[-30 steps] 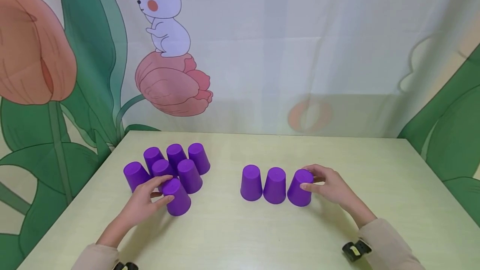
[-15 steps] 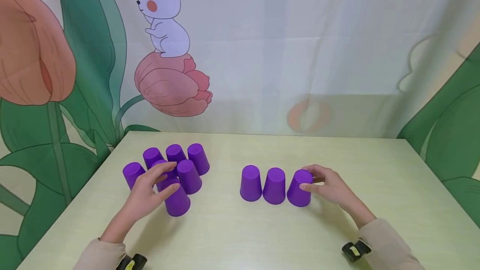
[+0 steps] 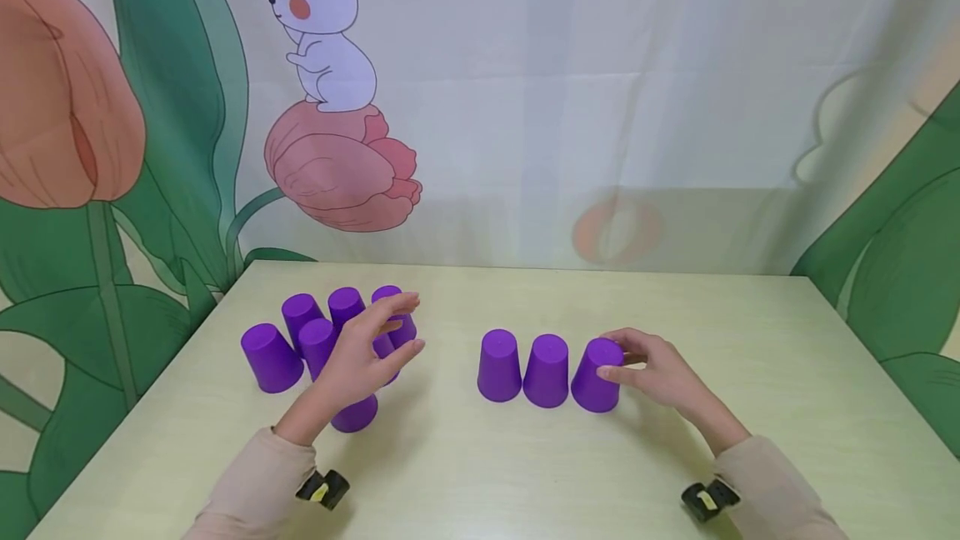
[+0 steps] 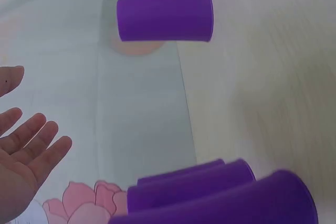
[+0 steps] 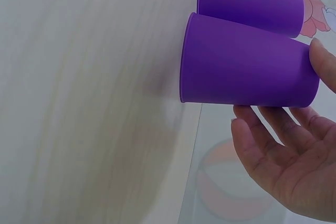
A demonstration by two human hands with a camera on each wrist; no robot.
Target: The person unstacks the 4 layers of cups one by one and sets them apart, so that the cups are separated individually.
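Upside-down purple cups stand in two sets on the table. In the head view my left hand (image 3: 358, 361) passes over the left set, fingers spread and holding nothing, hiding part of the front cup (image 3: 356, 415) and the cups behind. The left wrist view has the bare left palm (image 4: 21, 166) beyond the cups. My right hand (image 3: 656, 369) grips the rightmost cup (image 3: 596, 382) of a row of three near its top, thumb on one side and fingers on the other. Beside it stand the middle cup (image 3: 546, 373) and the left cup (image 3: 499, 367).
Farther left in the cluster are an outer cup (image 3: 272, 361) and more cups behind it. The pale wooden table (image 3: 525, 473) ends at a printed curtain (image 3: 480, 107) with a rabbit and tulips. Dark wrist cameras sit on both beige sleeves (image 3: 258, 473).
My left hand has let go of the front cup of the left set, risen and moved right across the cluster. The right hand keeps its hold on the rightmost cup.
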